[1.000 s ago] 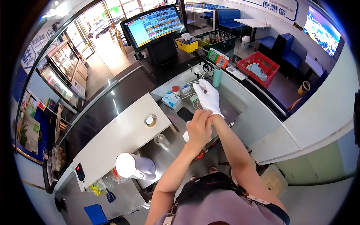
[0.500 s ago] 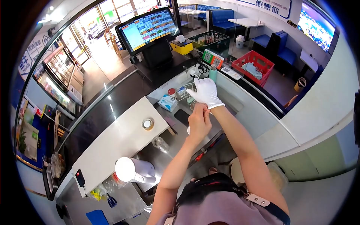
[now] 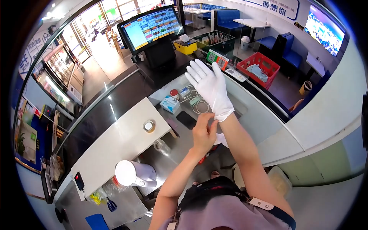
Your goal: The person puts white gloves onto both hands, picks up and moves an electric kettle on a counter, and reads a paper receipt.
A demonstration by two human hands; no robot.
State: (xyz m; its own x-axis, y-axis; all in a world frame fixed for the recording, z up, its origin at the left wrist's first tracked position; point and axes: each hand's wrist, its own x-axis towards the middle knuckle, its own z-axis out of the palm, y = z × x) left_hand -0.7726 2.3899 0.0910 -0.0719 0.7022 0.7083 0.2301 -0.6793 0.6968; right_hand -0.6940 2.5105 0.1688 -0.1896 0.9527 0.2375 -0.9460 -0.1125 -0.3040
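My right hand (image 3: 210, 86) wears a white glove, its fingers spread and straight, palm in view. The bare fingers of my left hand (image 3: 204, 133) pinch the cuff of that glove (image 3: 223, 112) at the wrist. Something white and thin (image 3: 221, 140), perhaps a second glove, shows just beyond my left hand, partly hidden. Near the hands on the counter are a dark phone (image 3: 186, 120), a coiled white cable (image 3: 199, 106), a blue-and-white box (image 3: 170, 104) and a red-lidded jar (image 3: 174, 93).
A white kettle (image 3: 132, 174), a glass jar (image 3: 161, 147) and a tape roll (image 3: 149, 126) stand to the left. The touchscreen till (image 3: 150, 29) is ahead. Beyond the counter edge is a red crate (image 3: 258, 68). Blue scissors (image 3: 111, 204) lie at lower left.
My right hand has opened from a partly bent pose to spread fingers, raised and turned palm into view. My left hand stays at the glove's cuff. The white piece below shows more.
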